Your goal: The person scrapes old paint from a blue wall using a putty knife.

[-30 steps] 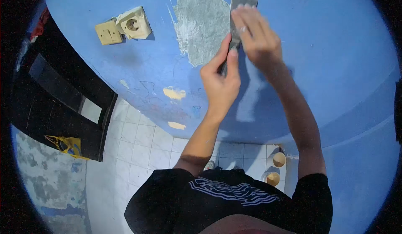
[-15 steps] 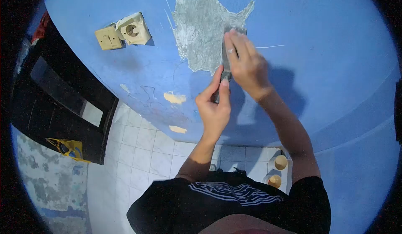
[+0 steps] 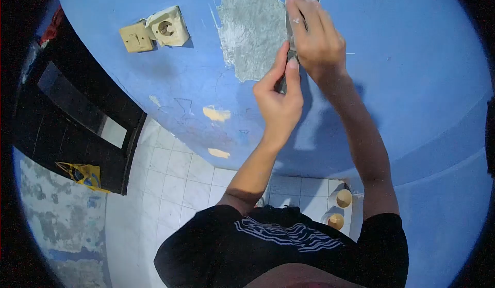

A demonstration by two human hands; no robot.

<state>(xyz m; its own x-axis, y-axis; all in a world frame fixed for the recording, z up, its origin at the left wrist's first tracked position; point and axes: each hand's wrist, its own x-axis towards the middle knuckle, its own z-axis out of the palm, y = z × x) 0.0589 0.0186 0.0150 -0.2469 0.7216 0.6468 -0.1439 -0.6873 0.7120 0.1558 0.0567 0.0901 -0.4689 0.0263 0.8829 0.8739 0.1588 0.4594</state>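
A putty knife (image 3: pixel 290 29) with a wide metal blade and a dark handle lies against the blue wall, blade upward. My left hand (image 3: pixel 280 97) is closed round its handle, thumb and index finger near the base of the blade. Pressed on the blade is my right hand (image 3: pixel 320 40), its fingers stretched upward and close together; a whitish smear marks one finger. The blade sits along the right side of a rough grey patch (image 3: pixel 250 38) on the wall. The fingers hide part of the blade, and its contact with the wall cannot be made out.
A light switch (image 3: pixel 136 38) and a socket (image 3: pixel 167 27) stick out at upper left. Below are cream patches (image 3: pixel 216 114). A dark door frame (image 3: pixel 44 112) with a yellow bag (image 3: pixel 90 175) stands left. Two round containers (image 3: pixel 343 198) rest low right on the tiled floor (image 3: pixel 175 185).
Both hands and the putty knife have moved up and to the right. The blade's top edge now shows above my right fingers, and the patch's right spur is covered.
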